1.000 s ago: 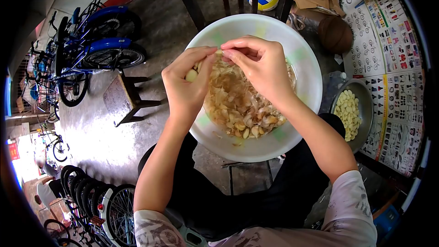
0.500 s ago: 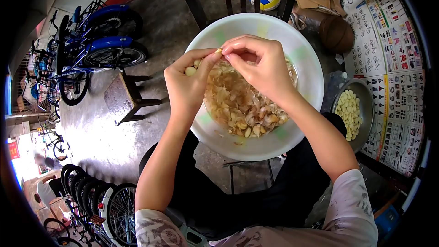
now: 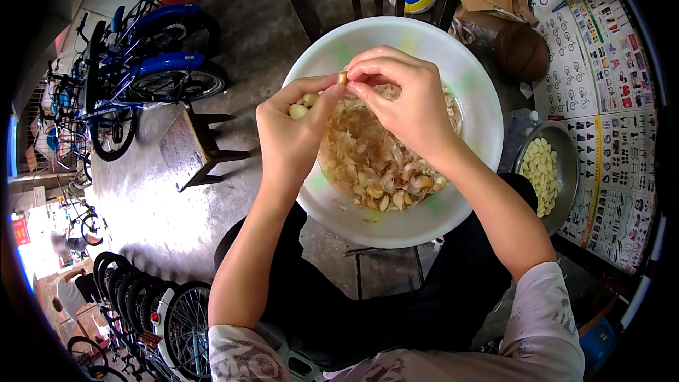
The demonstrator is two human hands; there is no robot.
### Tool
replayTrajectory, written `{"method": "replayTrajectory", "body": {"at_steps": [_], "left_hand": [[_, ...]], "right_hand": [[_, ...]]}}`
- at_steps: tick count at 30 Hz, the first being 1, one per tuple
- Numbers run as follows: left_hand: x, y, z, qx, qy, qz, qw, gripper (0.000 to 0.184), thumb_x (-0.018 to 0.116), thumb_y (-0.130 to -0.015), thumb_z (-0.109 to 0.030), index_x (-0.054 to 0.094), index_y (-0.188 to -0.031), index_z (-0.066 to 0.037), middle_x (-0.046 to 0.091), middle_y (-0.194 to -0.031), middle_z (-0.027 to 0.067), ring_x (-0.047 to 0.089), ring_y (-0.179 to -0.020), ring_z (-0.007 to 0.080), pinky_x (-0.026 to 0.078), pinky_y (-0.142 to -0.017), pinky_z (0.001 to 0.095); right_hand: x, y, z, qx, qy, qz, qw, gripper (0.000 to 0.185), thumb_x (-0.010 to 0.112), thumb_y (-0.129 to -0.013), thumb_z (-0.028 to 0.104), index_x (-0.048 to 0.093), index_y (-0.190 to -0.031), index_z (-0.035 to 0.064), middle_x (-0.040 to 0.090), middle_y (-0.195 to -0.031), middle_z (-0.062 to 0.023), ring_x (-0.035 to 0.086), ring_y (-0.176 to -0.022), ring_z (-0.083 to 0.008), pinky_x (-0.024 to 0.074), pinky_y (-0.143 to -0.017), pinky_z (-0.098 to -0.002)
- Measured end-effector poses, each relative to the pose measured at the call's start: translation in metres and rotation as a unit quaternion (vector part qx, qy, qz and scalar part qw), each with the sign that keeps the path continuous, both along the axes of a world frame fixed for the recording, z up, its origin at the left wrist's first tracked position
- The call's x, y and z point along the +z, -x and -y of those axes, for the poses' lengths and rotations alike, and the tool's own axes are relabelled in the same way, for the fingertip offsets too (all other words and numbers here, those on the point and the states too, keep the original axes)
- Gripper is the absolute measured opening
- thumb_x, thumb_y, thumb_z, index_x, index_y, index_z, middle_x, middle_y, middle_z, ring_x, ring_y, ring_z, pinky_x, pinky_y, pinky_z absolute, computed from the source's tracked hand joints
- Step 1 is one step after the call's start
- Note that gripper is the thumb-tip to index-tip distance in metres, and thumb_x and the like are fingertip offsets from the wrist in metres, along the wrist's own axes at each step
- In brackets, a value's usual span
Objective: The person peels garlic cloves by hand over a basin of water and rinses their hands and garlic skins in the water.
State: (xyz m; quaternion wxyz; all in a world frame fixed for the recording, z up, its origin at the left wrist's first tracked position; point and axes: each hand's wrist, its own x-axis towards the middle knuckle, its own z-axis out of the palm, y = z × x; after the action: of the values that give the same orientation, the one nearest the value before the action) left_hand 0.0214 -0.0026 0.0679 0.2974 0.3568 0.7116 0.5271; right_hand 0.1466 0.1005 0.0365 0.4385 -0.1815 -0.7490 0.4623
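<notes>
In the head view, we judge that the garlic clove [image 3: 342, 78] will handle as a light, firm little thing, with a thin skin that gives before the flesh does. Our fingers look wet, so we expect it to be slippery and apt to shoot out if squeezed hard at a tapered end. The sound hold, we think, is across its plump sides, with 1 end free for the nails.

It looks yellowish tan and a bit glossy, small and narrow, and stands roughly upright at upper center of the frame, over the far left part of the white basin [image 3: 488, 120]. How much skin is on it, we cannot tell.

Our left hand [image 3: 293, 124] has thumb and forefinger closed on the clove, with a few pale cloves [image 3: 300, 109] tucked in the curl of the other fingers. Our right hand [image 3: 409, 99] meets it from the other side, thumb and forefinger nearly together at the clove, the gap about its thickness.

Below the 2 hands, at center, papery skins [image 3: 364, 143] and tan cloves [image 3: 384, 203] lie in the basin. At right, a metal bowl [image 3: 570, 173] holds cream-colored cloves [image 3: 540, 178].
</notes>
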Motion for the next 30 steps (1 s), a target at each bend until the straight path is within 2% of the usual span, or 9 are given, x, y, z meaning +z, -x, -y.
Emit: {"method": "replayTrajectory", "body": {"at_steps": [7,9,10,12,13,15,18,27,30], "left_hand": [[0.0009,-0.0013,0.0003,0.001,0.003,0.012,1.0,0.02,0.073,-0.088,-0.012,0.073,-0.1,0.003,0.071,-0.084,0.0046,0.06,-0.076,0.0049,0.049,-0.072,0.0204],[-0.0012,-0.0015,0.0005,-0.003,0.008,0.027,1.0,0.021,0.073,-0.089,-0.015,0.073,-0.101,0.002,0.065,-0.079,-0.001,0.045,-0.061,0.0016,0.036,-0.056,0.0182],[-0.0011,-0.0009,0.0008,-0.003,0.008,0.027,1.0,0.021,0.073,-0.089,-0.015,0.073,-0.101,0.002,0.065,-0.079,-0.001,0.045,-0.061,0.0016,0.036,-0.056,0.0182],[-0.0006,0.001,0.0012,-0.003,0.025,0.034,0.999,0.021,0.074,-0.088,-0.013,0.073,-0.1,0.003,0.071,-0.083,0.0043,0.059,-0.075,0.0046,0.049,-0.071,0.0207],[-0.0007,0.0011,0.0011,-0.003,0.025,0.034,0.999,0.021,0.074,-0.088,-0.013,0.073,-0.1,0.003,0.071,-0.083,0.0043,0.059,-0.075,0.0046,0.049,-0.071,0.0207],[-0.0008,0.0013,0.0009,-0.004,0.02,0.029,0.999,0.021,0.074,-0.087,-0.013,0.073,-0.1,0.004,0.071,-0.083,0.0044,0.059,-0.075,0.005,0.049,-0.072,0.0211],[-0.0029,0.0022,0.0002,-0.006,0.019,0.016,1.0,0.02,0.073,-0.087,-0.011,0.073,-0.1,0.004,0.071,-0.084,0.0051,0.06,-0.077,0.006,0.049,-0.073,0.0219],[-0.0029,0.0013,-0.0009,-0.024,0.009,-0.02,0.999,0.02,0.07,-0.088,-0.01,0.071,-0.101,0.005,0.072,-0.089,0.009,0.064,-0.082,0.0103,0.051,-0.078,0.025],[-0.0001,-0.0005,-0.0018,-0.028,-0.014,-0.007,0.999,0.02,0.068,-0.088,-0.007,0.07,-0.103,0.006,0.072,-0.091,0.0099,0.065,-0.084,0.0115,0.051,-0.079,0.0256]], "right_hand": [[0.0023,-0.0033,-0.0015,-0.013,-0.048,0.041,0.998,0.012,0.073,-0.079,-0.005,0.068,-0.089,-0.003,0.068,-0.093,-0.0092,0.065,-0.073,-0.0165,0.0505,-0.062,-0.0263],[0.0032,-0.0038,-0.0015,0.001,-0.026,0.047,0.999,0.009,0.071,-0.081,-0.004,0.066,-0.088,-0.0035,0.066,-0.092,-0.0088,0.063,-0.072,-0.0168,0.0499,-0.062,-0.0268],[0.0027,-0.004,-0.0017,0.001,-0.026,0.047,0.999,0.009,0.071,-0.081,-0.004,0.066,-0.088,-0.0035,0.066,-0.092,-0.0088,0.063,-0.072,-0.0168,0.0499,-0.062,-0.0268],[0.001,-0.0037,-0.0026,0.02,-0.03,0.076,0.996,0.007,0.068,-0.084,-0.003,0.063,-0.089,-0.0039,0.065,-0.092,-0.0089,0.061,-0.072,-0.018,0.0493,-0.063,-0.0276],[-0.0005,-0.0026,-0.0025,0.02,-0.029,0.076,0.996,0.007,0.068,-0.084,-0.003,0.063,-0.089,-0.0039,0.065,-0.092,-0.0089,0.061,-0.072,-0.018,0.0493,-0.063,-0.0276],[-0.0036,0.0003,-0.0014,0.019,-0.035,0.066,0.997,0.008,0.065,-0.087,0.0,0.06,-0.088,-0.0058,0.062,-0.088,-0.0137,0.063,-0.075,-0.0295,0.0498,-0.066,-0.0378],[-0.0045,0.0008,0.0006,0.021,-0.047,0.085,0.995,0.01,0.063,-0.088,0.001,0.057,-0.09,-0.0059,0.06,-0.089,-0.0141,0.063,-0.077,-0.0307,0.0499,-0.068,-0.0394],[-0.0003,-0.0016,0.0006,0.04,-0.005,0.074,0.996,0.015,0.069,-0.078,-0.002,0.057,-0.087,-0.0041,0.062,-0.086,-0.0126,0.068,-0.074,-0.0236,0.0556,-0.067,-0.0324],[-0.0001,-0.0008,-0.001,0.025,-0.001,0.063,0.998,0.013,0.07,-0.079,-0.002,0.059,-0.087,-0.0048,0.065,-0.084,-0.0117,0.069,-0.072,-0.0214,0.0559,-0.066,-0.0306]]}}
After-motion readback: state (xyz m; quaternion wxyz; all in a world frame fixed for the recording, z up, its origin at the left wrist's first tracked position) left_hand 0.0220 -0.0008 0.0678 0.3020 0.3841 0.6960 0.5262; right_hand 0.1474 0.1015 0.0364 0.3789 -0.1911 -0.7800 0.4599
